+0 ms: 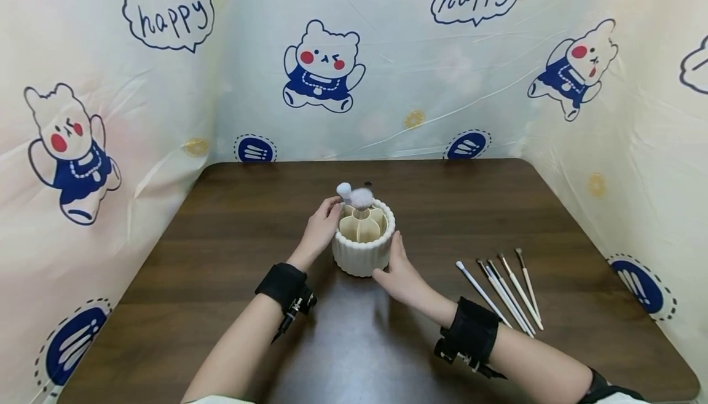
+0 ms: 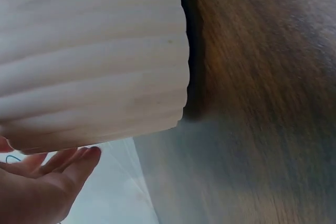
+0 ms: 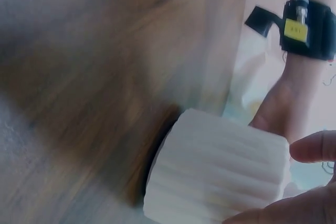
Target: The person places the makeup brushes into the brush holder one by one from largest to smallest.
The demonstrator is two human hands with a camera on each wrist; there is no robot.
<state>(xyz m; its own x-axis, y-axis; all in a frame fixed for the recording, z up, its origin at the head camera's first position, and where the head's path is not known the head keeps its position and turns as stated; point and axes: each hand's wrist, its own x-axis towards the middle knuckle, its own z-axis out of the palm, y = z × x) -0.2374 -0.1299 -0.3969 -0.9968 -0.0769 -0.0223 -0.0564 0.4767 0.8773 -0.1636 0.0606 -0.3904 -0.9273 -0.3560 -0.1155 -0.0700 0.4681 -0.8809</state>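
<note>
Bare forearms (image 1: 238, 336) come closest, reaching in from below the fingers, each with a black band (image 1: 282, 286) round the wrist. A dark sleeve (image 1: 603, 385) shows behind the right one.

Between the two sets of fingers stands the cup (image 1: 359, 259), pale, ribbed and upright on the table (image 1: 265, 219). The left hand (image 1: 321, 229) lies along its left side, fingers reaching up to the rim, lightly bent and touching, some tips hidden behind the wall. The right hand (image 1: 406, 278) faces it from the other side, its thumb and fingers well apart: the fingers point up along the cup's right side, the thumb toward its near lower part. I can't tell how firmly either hand presses.

Inside the cup, beige dividers (image 1: 367, 230) part the space into compartments. A fluffy brush (image 1: 362, 198) pokes up just right of the left fingertips, a pale brush head (image 1: 344, 190) is nearer still to them, and a dark tip (image 1: 368, 184) shows behind.

To the right of the right fingers, beyond that wrist, five slim brushes (image 1: 509, 293) lie side by side, heads away from the person. Well past all the fingers hangs a pale curtain (image 1: 387, 84), printed with bears (image 1: 323, 69) and "happy" bubbles (image 1: 168, 16).
</note>
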